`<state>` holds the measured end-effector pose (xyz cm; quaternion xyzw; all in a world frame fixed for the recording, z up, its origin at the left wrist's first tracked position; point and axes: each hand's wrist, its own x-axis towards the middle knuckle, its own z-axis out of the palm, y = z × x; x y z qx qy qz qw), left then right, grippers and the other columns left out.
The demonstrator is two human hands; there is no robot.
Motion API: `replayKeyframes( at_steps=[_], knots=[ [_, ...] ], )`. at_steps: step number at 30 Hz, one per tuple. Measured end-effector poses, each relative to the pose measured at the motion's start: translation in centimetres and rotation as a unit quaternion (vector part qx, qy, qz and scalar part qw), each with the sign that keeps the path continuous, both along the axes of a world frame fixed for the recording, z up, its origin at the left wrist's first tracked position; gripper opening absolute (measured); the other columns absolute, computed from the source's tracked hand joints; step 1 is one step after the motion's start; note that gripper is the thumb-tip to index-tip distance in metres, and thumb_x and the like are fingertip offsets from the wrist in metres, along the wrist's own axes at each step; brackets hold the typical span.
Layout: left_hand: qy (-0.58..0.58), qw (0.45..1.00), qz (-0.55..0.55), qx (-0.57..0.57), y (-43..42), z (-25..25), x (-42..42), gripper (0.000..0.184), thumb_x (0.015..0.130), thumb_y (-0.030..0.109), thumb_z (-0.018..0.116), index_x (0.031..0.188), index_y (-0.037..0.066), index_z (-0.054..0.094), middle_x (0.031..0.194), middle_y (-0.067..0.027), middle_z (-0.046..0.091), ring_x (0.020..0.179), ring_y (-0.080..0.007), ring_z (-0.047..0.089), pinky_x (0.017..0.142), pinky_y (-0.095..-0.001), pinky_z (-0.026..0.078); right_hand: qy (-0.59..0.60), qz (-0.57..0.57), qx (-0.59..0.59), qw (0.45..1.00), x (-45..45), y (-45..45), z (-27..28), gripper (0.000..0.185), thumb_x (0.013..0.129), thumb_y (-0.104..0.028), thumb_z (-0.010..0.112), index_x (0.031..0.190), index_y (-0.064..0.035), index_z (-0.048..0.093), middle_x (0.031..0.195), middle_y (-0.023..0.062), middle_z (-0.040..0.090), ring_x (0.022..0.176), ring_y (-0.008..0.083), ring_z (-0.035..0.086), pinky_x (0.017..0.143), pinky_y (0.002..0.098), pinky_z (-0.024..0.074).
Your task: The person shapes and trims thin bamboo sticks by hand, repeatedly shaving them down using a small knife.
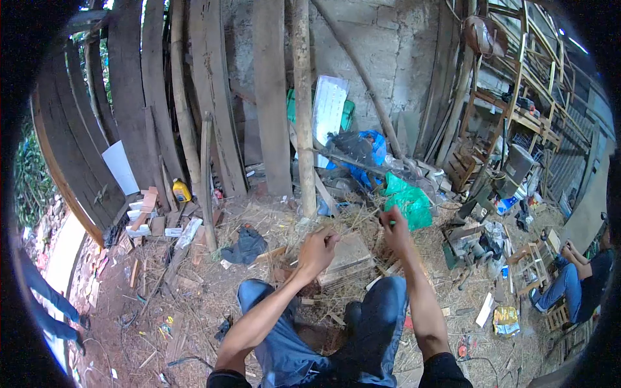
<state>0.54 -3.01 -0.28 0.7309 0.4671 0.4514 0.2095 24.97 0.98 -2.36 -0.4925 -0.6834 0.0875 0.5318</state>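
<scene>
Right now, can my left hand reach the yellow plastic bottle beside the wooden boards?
Probably not: the bottle looks well beyond the left hand, and in this view a slim upright wooden post stands between them.

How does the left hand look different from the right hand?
The left hand is lower in the picture; the right hand is higher. From here, the left hand looks broader, the right hand narrower. Green plastic shows behind the right hand, not behind the left hand. Both are bare, with fingers curled.
</scene>
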Motion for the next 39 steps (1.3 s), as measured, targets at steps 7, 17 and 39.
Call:
replayKeyframes(
  at_steps=[7,17,39],
  knots=[
    [-0.002,0.998,0.053,0.020,1.2,-0.3,-0.5,0.011,0.083,0.012,0.060,0.087,0.002,0.063,0.081,-0.0158,0.060,0.072,-0.0337,0.061,0.062,-0.0405,0.045,-0.002,0.027,-0.033,0.999,-3.6,-1.9,0.2,0.010,0.083,-0.003,0.056,0.090,-0.0033,0.049,0.081,0.0186,0.063,0.077,0.0331,0.065,0.062,0.0392,0.0489],
    [-0.013,0.998,0.054,0.010,0.7,0.0,-0.3,0.010,0.084,0.012,0.060,0.087,0.003,0.063,0.085,-0.0129,0.060,0.074,-0.0329,0.060,0.062,-0.0408,0.045,0.014,-0.004,-0.019,1.000,-1.4,1.1,-1.3,0.010,0.079,0.004,0.054,0.087,-0.0017,0.052,0.076,0.0149,0.061,0.067,0.0289,0.060,0.059,0.0353,0.0461],
    [-0.072,0.997,0.010,-0.016,2.0,-0.5,-1.6,0.012,0.083,0.011,0.062,0.090,0.001,0.065,0.075,-0.0144,0.064,0.065,-0.0233,0.061,0.061,-0.0328,0.046,0.337,0.006,-0.063,0.939,-2.0,-1.1,0.6,0.017,0.094,-0.022,0.053,0.088,-0.0059,0.051,0.064,-0.0005,0.048,0.055,0.0058,0.044,0.049,0.0217,0.0345]
  ],
)
